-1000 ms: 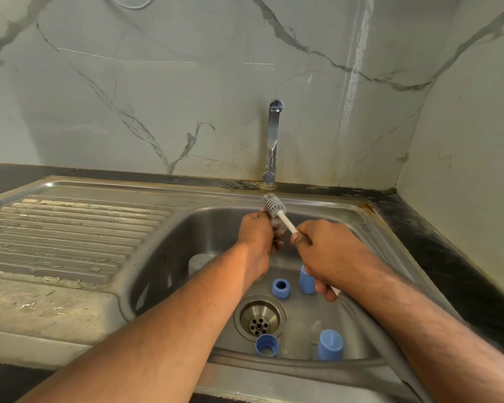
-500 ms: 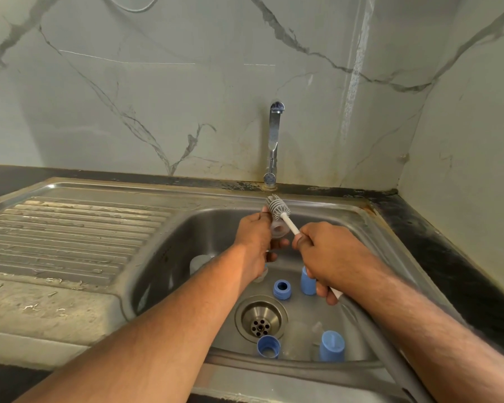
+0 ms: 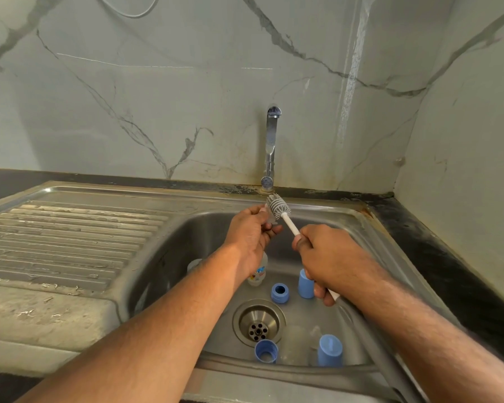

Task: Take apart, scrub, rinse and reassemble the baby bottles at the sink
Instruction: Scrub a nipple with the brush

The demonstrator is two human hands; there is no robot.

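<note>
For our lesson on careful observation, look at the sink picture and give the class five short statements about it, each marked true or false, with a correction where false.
1. The right hand holds the brush by its white handle. True.
2. Water is running from the tap. False: no stream shows under the spout.
3. The left hand pinches a small clear part beside the brush head. True.
4. All blue parts lie on the drainboard. False: the blue ring and blue cap sit in the basin, near the drain.
5. The brush head points down into the drain. False: it points up toward the tap.
</note>
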